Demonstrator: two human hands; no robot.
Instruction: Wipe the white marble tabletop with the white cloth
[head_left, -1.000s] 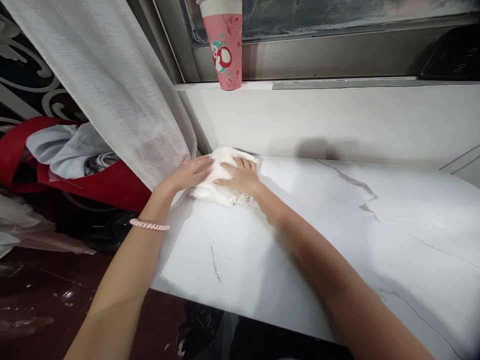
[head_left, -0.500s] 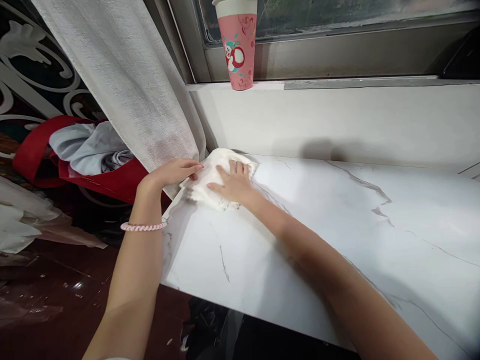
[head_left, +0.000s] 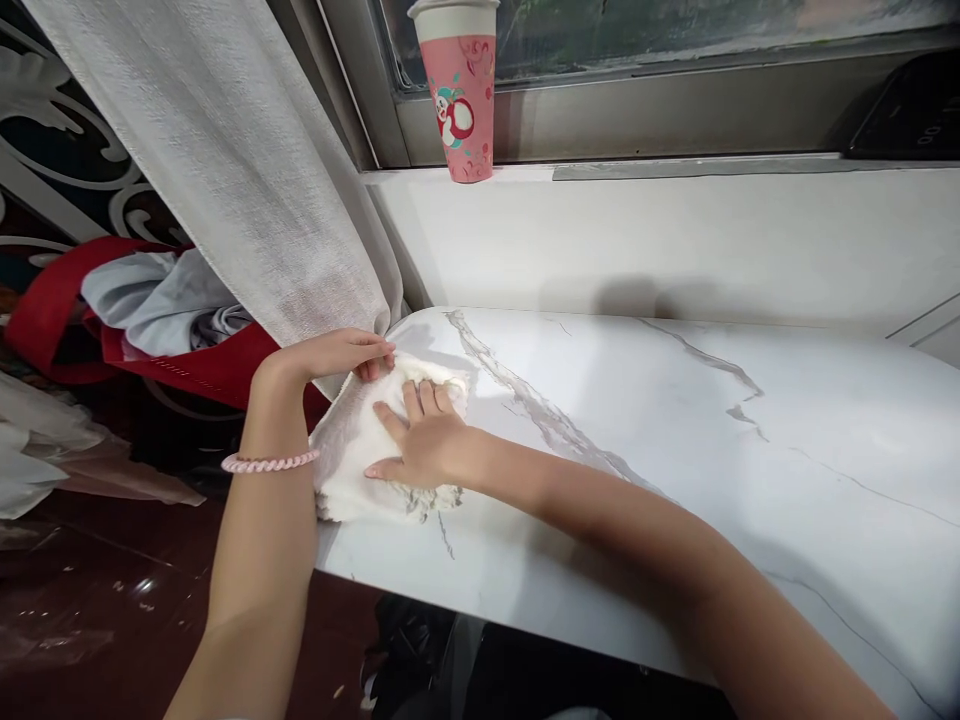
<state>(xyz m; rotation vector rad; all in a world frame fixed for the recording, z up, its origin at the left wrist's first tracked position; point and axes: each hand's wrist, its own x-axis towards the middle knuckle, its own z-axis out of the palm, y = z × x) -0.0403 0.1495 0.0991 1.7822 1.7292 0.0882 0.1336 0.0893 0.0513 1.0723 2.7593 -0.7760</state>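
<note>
A white cloth [head_left: 349,455] with a frayed lower edge lies on the left end of the white marble-patterned tabletop [head_left: 525,570]. My right hand [head_left: 424,435] presses flat on it with the fingers spread. At the cloth's upper left, my left hand [head_left: 334,355] is bent at the wrist, its fingers curled by the lower end of the pale curtain [head_left: 300,220]. Whatever those fingers grip, if anything, is hidden. A pink twisted band [head_left: 270,463] circles my left wrist.
A pink paper cup [head_left: 459,105] stands on the window ledge, and a black device [head_left: 911,110] sits at its right end. Left of the curtain, a red bag [head_left: 202,375] holds pale fabric [head_left: 169,300]. Dark items [head_left: 412,640] show beneath the table's front edge.
My right hand has slid the cloth toward me and leftward, from the back corner to the table's left edge, exposing the grey vein behind. My left hand stays near the curtain.
</note>
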